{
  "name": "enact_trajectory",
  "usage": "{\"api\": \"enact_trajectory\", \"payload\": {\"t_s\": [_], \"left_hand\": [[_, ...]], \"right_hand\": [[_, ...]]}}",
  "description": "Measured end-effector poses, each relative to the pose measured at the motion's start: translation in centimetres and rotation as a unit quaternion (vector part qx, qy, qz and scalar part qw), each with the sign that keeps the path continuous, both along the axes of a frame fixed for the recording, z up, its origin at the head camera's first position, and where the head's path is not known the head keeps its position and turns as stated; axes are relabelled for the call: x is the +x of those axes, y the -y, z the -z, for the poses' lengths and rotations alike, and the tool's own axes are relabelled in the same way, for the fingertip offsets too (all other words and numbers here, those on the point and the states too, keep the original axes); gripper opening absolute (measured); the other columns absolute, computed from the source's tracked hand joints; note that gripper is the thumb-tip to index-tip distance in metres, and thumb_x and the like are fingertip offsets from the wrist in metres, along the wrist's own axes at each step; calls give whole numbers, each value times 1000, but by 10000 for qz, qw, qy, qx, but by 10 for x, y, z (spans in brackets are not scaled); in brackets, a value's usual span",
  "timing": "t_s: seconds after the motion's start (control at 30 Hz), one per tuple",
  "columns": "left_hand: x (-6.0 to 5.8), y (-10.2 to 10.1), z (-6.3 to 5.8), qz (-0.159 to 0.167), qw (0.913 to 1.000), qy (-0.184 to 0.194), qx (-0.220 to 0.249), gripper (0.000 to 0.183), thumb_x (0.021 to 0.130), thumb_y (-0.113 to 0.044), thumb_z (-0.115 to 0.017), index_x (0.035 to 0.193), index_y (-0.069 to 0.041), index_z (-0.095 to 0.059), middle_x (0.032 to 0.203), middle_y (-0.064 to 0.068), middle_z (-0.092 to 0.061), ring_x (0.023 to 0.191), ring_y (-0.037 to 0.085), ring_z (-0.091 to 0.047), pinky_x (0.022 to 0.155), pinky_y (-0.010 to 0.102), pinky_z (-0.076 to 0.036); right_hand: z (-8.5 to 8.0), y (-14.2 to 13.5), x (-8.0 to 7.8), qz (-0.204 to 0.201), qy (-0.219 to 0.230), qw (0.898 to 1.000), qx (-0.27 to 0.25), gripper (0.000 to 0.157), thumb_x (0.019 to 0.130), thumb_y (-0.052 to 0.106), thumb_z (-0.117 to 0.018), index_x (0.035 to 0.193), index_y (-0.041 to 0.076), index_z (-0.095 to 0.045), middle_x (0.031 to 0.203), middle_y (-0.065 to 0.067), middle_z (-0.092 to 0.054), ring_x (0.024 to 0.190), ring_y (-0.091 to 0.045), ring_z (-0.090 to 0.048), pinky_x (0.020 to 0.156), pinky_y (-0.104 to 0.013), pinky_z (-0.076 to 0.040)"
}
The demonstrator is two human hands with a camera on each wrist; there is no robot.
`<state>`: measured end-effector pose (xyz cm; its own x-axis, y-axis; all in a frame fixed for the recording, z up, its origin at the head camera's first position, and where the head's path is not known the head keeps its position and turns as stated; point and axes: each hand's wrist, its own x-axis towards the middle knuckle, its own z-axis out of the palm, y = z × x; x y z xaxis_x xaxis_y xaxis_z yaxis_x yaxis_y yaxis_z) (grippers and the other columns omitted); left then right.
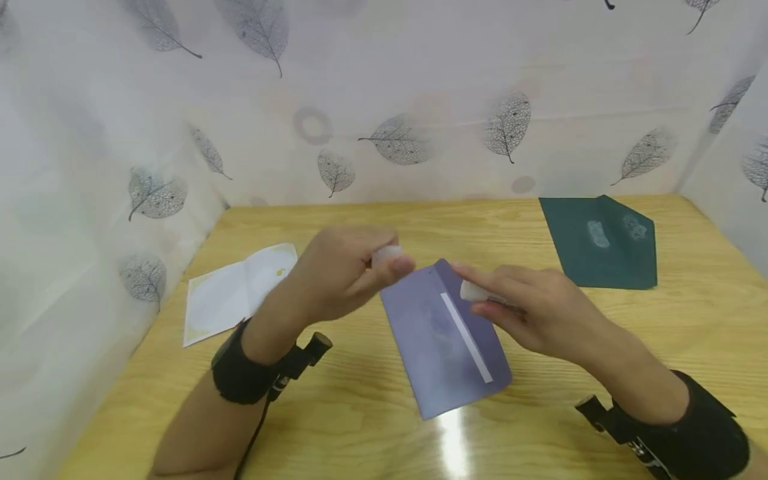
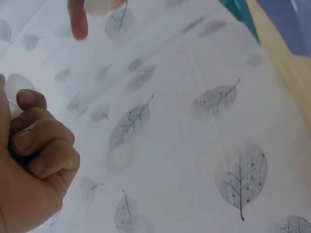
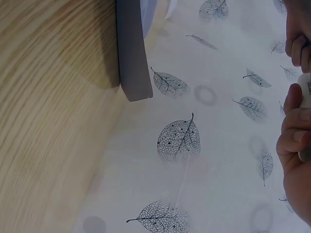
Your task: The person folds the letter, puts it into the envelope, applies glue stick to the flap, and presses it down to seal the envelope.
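Note:
My left hand [image 1: 336, 277] is raised over the table, left of the purple envelope [image 1: 414, 333], and its curled fingers hold a small white cap [image 1: 387, 254]. In the left wrist view the cap [image 2: 19, 85] looks rounded and whitish by the thumb. Above the envelope's right side, my right hand [image 1: 540, 310] grips a white glue stick [image 1: 473, 292] between thumb and fingers. Dark print shows on the glue stick [image 3: 305, 87] in the right wrist view. The envelope lies with its flap folded out, a white strip [image 1: 467, 339] running along the fold.
A dark green envelope [image 1: 576, 260] with whitish patches lies at the back right of the wooden table [image 1: 354, 413]. On the left is an opened white card [image 1: 219, 300] with gold corners. Leaf-patterned curtain [image 1: 456, 73] surrounds the back and sides.

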<state>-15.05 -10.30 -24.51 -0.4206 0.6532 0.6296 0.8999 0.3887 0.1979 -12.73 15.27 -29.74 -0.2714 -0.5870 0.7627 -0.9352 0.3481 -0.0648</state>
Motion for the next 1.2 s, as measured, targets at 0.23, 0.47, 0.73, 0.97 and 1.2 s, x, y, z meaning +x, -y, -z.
{"api": "enact_trajectory", "payload": {"t_s": [0.23, 0.47, 0.73, 0.97, 1.2], "left_hand": [[-14, 4, 10, -697, 9965, -384, -237, 38, 98, -30, -27, 64, -18, -38, 54, -8, -30, 45, 6, -26, 39, 26, -25], [-36, 6, 26, -1225, 9875, 294, -946, 33, 94, -41, -47, 73, -15, -46, 59, -5, -40, 52, 10, -39, 47, 27, -35], [-61, 15, 41, -1567, 9644, 996, -1884, 27, 87, -32, -62, 102, -10, -62, 88, -1, -62, 78, 13, -55, 71, 30, -47], [-74, 20, 52, -2031, 8968, 2151, -3290, 32, 87, -23, -61, 117, -12, -60, 117, 5, -60, 106, 23, -54, 87, 40, -46], [-85, 22, 68, -2317, 8694, 2352, -3677, 21, 77, -13, -55, 97, -13, -63, 95, 1, -61, 84, 18, -55, 67, 36, -49]], "right_hand": [[8, 1, 3, 467, 160, 9988, 13, 54, 94, 41, -47, 127, -1, -50, 72, 6, -55, 51, 2, -36, 44, -16, -38], [11, 0, 3, 986, -189, 9947, -203, 48, 92, 44, -51, 104, 0, -64, 83, -7, -67, 57, -10, -56, 44, -28, -47], [16, 1, 2, 1280, 70, 9917, -72, 47, 90, 50, -50, 91, 4, -59, 72, -1, -62, 55, -5, -49, 42, -24, -44], [19, -1, 5, 1279, 802, 9885, 126, 48, 86, 57, -48, 92, 10, -53, 73, 5, -60, 54, -1, -49, 43, -20, -43], [20, 0, 4, 938, 670, 9932, 171, 46, 86, 55, -50, 89, 9, -51, 71, 7, -58, 53, -1, -51, 42, -17, -43]]}}
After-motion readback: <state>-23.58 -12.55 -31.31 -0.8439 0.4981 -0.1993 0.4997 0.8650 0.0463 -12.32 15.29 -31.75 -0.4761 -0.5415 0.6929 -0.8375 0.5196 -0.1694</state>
